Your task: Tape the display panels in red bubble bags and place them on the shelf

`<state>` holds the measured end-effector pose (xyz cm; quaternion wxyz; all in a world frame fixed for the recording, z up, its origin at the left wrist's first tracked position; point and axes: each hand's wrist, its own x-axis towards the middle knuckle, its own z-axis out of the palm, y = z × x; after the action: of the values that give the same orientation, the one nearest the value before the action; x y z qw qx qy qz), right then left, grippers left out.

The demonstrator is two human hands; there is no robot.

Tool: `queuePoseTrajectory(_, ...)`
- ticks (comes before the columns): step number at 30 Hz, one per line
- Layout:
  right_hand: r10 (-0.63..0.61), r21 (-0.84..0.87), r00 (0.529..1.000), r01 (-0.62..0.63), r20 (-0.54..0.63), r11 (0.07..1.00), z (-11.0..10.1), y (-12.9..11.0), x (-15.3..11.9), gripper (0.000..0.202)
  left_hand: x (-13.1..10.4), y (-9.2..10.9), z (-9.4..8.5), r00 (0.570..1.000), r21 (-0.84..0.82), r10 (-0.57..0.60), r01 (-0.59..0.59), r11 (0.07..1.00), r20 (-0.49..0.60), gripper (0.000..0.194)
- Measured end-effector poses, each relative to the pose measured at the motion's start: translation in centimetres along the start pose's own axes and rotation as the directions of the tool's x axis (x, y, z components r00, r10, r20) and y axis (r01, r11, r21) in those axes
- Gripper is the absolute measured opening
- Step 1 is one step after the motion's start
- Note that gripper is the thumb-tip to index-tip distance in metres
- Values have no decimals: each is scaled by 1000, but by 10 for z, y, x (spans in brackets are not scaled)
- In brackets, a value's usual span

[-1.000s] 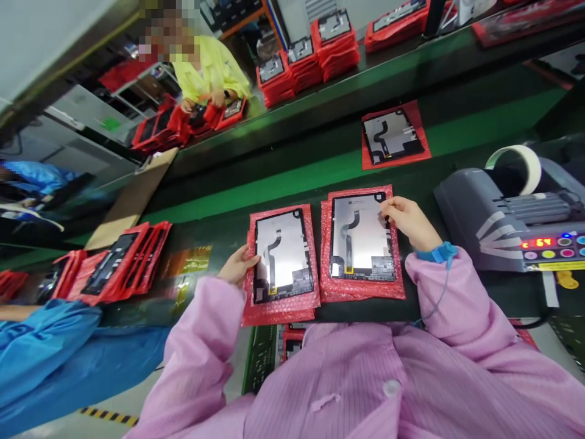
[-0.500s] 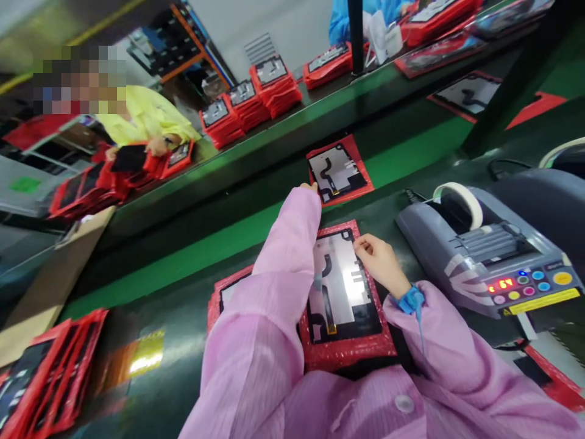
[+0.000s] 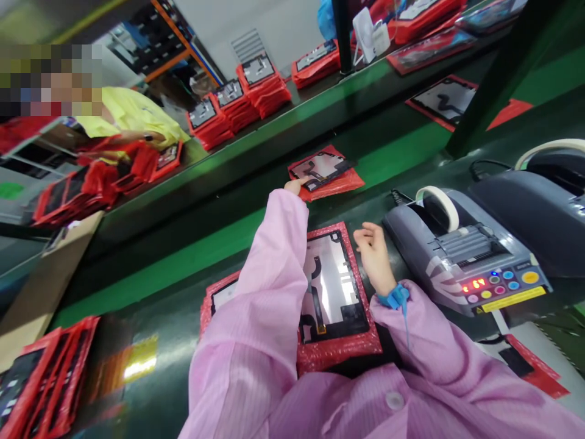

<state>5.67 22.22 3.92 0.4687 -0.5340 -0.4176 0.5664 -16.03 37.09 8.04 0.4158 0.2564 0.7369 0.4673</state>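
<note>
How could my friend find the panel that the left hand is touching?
Find the grey machine with glowing red numbers. From there look left and farther away, past the right hand, to a panel on red wrap. Unlike the nearer panel, it sits askew on its wrap, with the fingers of the left hand on its edge.

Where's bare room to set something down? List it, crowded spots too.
Bare: the green strip between the brown board and left hand; the dark bench between the left red packs and near pouch, bar a shiny yellow patch. Crowded: around the near panel, between right hand and tape dispenser.
</note>
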Motion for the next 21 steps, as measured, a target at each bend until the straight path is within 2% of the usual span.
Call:
queuePoseTrajectory(2, 101, 175, 995, -102, 12, 979, -1, -4, 3, 54, -37, -2, -14, 999, -122, -10, 15, 992, 37, 21)
queuePoseTrajectory(5, 186, 343, 953, -263, 240, 902, -4, -14, 2, 65, -110, -23, -50, 994, -254, 10, 17, 967, 104, 25)
queuePoseTrajectory(7, 181, 310, 903, -314, 390, 898, -10, -19, -3, 67, -159, -48, -77, 989, -291, 0, 45, 956, 151, 34)
queuePoseTrajectory(9, 189, 188, 851, -315, 491, 930, -17, -20, -9, 56, -201, -76, -99, 975, -301, -56, 121, 946, 216, 48)
queuePoseTrajectory(11, 208, 82, 809, -300, 550, 950, -24, -15, -14, 46, -231, -102, -112, 961, -280, -117, 187, 941, 249, 58)
queuePoseTrajectory(13, 205, 31, 786, -274, 583, 961, -28, -7, -17, 45, -248, -123, -116, 971, -233, -117, 166, 958, 208, 59)
queuePoseTrajectory(15, 167, -10, 801, -198, 574, 980, -27, 1, -22, 41, -256, -140, -117, 995, -133, -43, 55, 990, 93, 57)
queuePoseTrajectory(17, 80, -132, 859, -14, 506, 991, -27, 6, -35, 36, -257, -154, -117, 996, 58, 73, -70, 996, -59, 61)
queuePoseTrajectory(18, -9, -213, 888, 120, 459, 970, -29, 8, -46, 35, -257, -161, -117, 983, 167, 140, -119, 979, -118, 63)
queuePoseTrajectory(19, -124, -287, 899, 261, 420, 921, -33, 9, -60, 33, -257, -167, -118, 966, 271, 209, -162, 949, -155, 64)
queuePoseTrajectory(21, -363, -377, 876, 469, 318, 799, -49, 11, -94, 30, -259, -177, -119, 931, 435, 334, -243, 867, -146, 58)
